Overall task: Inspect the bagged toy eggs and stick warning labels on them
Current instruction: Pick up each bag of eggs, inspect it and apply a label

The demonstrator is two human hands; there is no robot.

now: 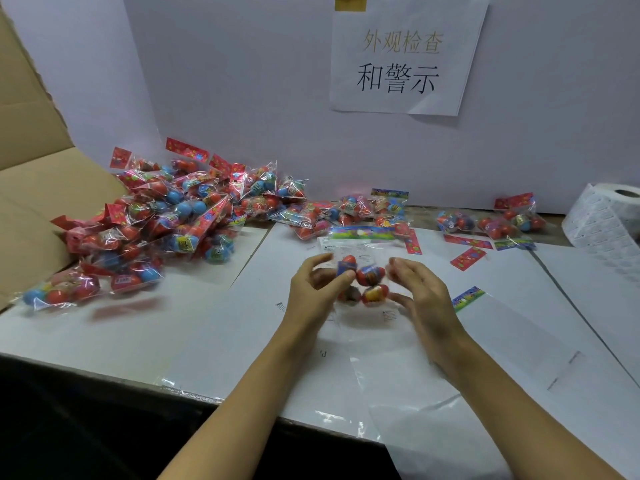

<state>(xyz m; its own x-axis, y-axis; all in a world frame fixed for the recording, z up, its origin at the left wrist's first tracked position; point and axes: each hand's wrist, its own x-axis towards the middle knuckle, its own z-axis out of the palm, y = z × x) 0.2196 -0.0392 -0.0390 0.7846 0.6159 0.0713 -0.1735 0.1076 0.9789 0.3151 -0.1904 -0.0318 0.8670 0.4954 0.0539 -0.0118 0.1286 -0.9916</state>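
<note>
Nearest, both hands are raised over the white bench, holding one bag of eggs between them. The left hand pinches the bag's left side with thumb and fingers curled; the right hand grips its right side, fingers bent. An empty bag lies just right. Farther left sits a pile of bags beside a carton. At the far right stands a label roll, and a paper sign hangs behind.
</note>
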